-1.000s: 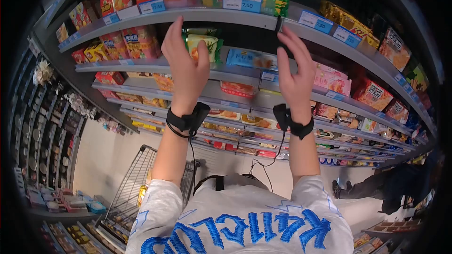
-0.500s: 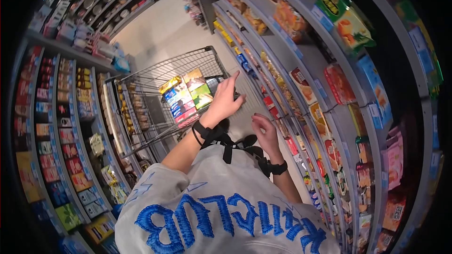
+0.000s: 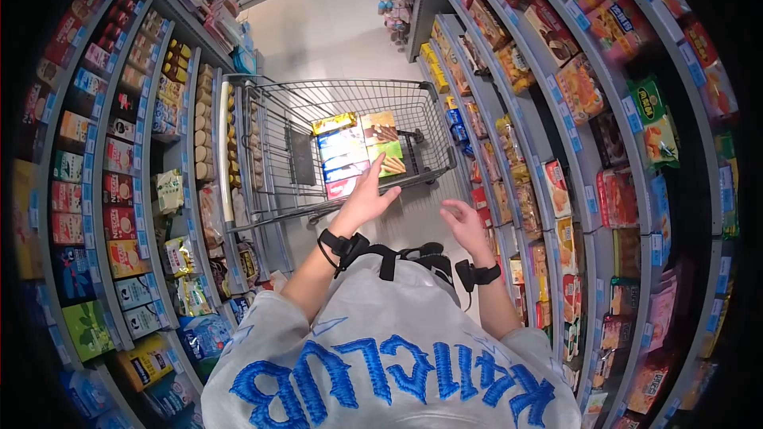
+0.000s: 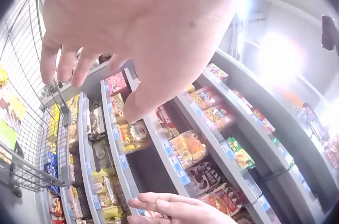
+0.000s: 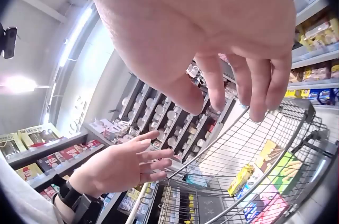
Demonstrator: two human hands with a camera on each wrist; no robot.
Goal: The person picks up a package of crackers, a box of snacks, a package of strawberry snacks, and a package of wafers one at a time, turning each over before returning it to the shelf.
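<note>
Both arms are stretched forward over the shopping cart (image 3: 270,123) here. The left hand (image 3: 367,200) sits just above the near rim with fingers straight and spread, holding nothing, right over the boxes inside. The right hand (image 3: 466,225) hangs a bit to the side, near the shelf (image 3: 509,123), fingers loosely spread and also empty. In the cart there's a green biscuit box (image 3: 382,143), some blue packs (image 3: 342,151) and a yellow pack (image 3: 334,121), all lying flat in the basket. Can't read their labels. The grey sweatshirt (image 3: 397,365) has big blue letters, seen upside down, roughly "KANCLUB".
</note>
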